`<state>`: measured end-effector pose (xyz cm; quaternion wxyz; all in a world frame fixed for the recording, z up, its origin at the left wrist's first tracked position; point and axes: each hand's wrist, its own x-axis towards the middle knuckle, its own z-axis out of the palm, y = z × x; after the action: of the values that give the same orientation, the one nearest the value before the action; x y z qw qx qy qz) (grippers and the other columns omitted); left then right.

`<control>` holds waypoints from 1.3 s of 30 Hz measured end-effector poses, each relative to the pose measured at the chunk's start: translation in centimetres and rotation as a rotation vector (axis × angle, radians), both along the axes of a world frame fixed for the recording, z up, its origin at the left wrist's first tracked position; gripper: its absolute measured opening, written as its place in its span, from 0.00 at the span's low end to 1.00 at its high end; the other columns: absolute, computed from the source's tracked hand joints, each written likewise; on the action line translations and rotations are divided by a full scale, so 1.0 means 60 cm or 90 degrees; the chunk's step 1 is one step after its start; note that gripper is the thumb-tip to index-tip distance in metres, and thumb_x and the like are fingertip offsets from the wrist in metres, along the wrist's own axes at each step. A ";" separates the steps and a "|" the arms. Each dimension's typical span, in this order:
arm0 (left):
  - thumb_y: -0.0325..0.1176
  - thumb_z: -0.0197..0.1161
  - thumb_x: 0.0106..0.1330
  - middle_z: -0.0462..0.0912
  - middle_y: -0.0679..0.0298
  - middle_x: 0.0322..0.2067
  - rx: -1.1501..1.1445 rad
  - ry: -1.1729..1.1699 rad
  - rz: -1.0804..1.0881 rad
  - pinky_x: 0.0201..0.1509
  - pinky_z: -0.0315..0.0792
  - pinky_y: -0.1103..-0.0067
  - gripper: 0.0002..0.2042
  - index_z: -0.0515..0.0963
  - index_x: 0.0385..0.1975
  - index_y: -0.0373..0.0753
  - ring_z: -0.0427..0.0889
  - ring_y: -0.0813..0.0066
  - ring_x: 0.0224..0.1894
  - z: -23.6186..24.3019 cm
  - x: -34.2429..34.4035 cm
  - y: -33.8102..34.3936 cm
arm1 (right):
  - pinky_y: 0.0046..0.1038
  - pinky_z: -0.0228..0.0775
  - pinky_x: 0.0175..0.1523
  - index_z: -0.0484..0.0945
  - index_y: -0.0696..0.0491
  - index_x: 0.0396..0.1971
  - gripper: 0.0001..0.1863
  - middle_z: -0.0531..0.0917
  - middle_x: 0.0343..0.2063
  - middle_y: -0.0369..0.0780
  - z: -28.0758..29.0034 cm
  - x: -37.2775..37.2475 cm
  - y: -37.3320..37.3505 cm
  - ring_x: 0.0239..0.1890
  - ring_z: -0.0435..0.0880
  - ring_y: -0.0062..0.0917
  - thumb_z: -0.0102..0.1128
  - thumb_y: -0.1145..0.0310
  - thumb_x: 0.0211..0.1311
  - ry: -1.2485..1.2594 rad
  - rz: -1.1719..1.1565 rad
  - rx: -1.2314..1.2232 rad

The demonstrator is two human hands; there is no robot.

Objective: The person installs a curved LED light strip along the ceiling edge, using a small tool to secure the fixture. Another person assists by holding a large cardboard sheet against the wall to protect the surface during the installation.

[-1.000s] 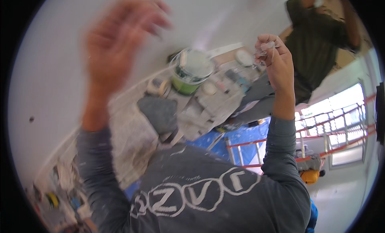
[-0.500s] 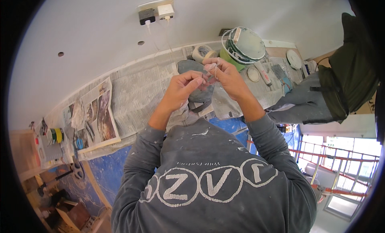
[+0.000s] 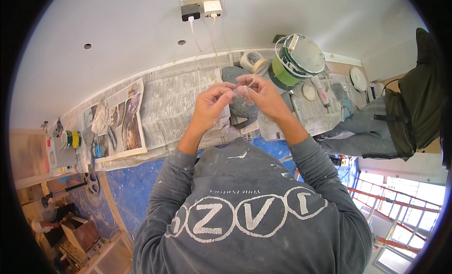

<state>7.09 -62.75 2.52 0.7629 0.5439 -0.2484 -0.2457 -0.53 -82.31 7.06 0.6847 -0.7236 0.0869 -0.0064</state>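
Note:
Both hands are close together above the newspaper-covered surface. My right hand (image 3: pixel 261 97) pinches a thin, crumpled piece of clear plastic film (image 3: pixel 251 87) between thumb and fingers. My left hand (image 3: pixel 210 106) is closed in a pinch at the left side of the film, its thumb against the fingertips; the film is too thin to trace fully there. Directly beneath them lies a dark grey, rounded, cap-like thing (image 3: pixel 232 75), partly hidden by my hands.
A green bucket (image 3: pixel 285 76) and tape rolls (image 3: pixel 251 60) stand by the wall. Newspaper sheets (image 3: pixel 175 97) line the surface. Chargers (image 3: pixel 190 13) are plugged in above. A person in grey trousers (image 3: pixel 358 125) stands at the right. A blue sheet (image 3: pixel 129 189) covers the floor.
My view has shifted, so the surroundings appear farther right. My hands stay together with the clear film, my right hand slightly lower and its fingers drawn closer to the left ones.

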 end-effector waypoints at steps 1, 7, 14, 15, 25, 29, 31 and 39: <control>0.32 0.63 0.75 0.82 0.59 0.51 0.007 -0.015 0.034 0.52 0.77 0.75 0.09 0.85 0.43 0.32 0.81 0.75 0.47 -0.001 0.001 0.002 | 0.22 0.72 0.40 0.79 0.60 0.56 0.26 0.83 0.37 0.35 0.008 -0.003 0.004 0.35 0.77 0.16 0.70 0.57 0.67 0.000 0.015 0.006; 0.33 0.64 0.75 0.83 0.61 0.49 -0.014 -0.037 0.119 0.51 0.75 0.77 0.09 0.85 0.44 0.34 0.80 0.77 0.47 -0.007 0.000 -0.005 | 0.19 0.71 0.35 0.84 0.59 0.44 0.19 0.82 0.29 0.31 -0.001 0.000 0.028 0.29 0.77 0.13 0.67 0.56 0.70 0.041 0.102 0.053; 0.28 0.66 0.73 0.85 0.63 0.45 -0.022 0.027 0.083 0.48 0.76 0.79 0.11 0.84 0.52 0.36 0.81 0.79 0.44 0.027 -0.012 -0.009 | 0.19 0.69 0.31 0.84 0.57 0.36 0.16 0.80 0.25 0.31 -0.008 0.019 0.037 0.27 0.76 0.13 0.64 0.58 0.73 -0.014 0.000 0.140; 0.27 0.66 0.72 0.85 0.64 0.44 -0.023 0.000 0.095 0.47 0.76 0.79 0.13 0.84 0.54 0.36 0.81 0.80 0.43 0.028 -0.016 -0.013 | 0.19 0.69 0.30 0.84 0.57 0.35 0.16 0.80 0.24 0.31 -0.009 0.020 0.037 0.27 0.76 0.13 0.64 0.58 0.73 -0.019 -0.014 0.118; 0.27 0.65 0.73 0.86 0.64 0.35 0.104 -0.107 0.244 0.38 0.77 0.82 0.07 0.84 0.45 0.32 0.83 0.81 0.34 0.006 0.010 -0.011 | 0.20 0.72 0.31 0.84 0.59 0.36 0.17 0.82 0.27 0.34 -0.023 0.033 0.032 0.26 0.79 0.16 0.61 0.58 0.75 -0.012 -0.098 0.193; 0.28 0.63 0.75 0.86 0.64 0.35 0.067 -0.074 0.286 0.39 0.78 0.82 0.08 0.82 0.47 0.32 0.84 0.81 0.35 0.000 0.048 0.013 | 0.24 0.77 0.38 0.82 0.59 0.45 0.18 0.85 0.38 0.38 -0.040 0.044 0.013 0.35 0.83 0.21 0.55 0.57 0.79 -0.015 -0.155 0.389; 0.28 0.62 0.75 0.86 0.63 0.36 0.098 -0.090 0.279 0.40 0.78 0.81 0.09 0.82 0.48 0.31 0.84 0.80 0.37 -0.008 0.054 0.018 | 0.27 0.78 0.42 0.80 0.59 0.49 0.19 0.85 0.42 0.40 -0.043 0.047 0.001 0.39 0.83 0.23 0.52 0.57 0.80 -0.031 -0.138 0.435; 0.27 0.63 0.72 0.86 0.61 0.35 0.228 -0.125 0.151 0.37 0.78 0.81 0.10 0.83 0.49 0.32 0.84 0.80 0.35 0.011 -0.003 -0.045 | 0.32 0.78 0.53 0.79 0.59 0.52 0.20 0.85 0.48 0.44 -0.029 0.065 0.013 0.46 0.84 0.28 0.47 0.58 0.82 -0.102 -0.081 0.517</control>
<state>6.92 -65.44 3.17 0.6497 0.7175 -0.2084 -0.1406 3.39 -81.51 5.33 0.9171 -0.3856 0.0733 -0.0701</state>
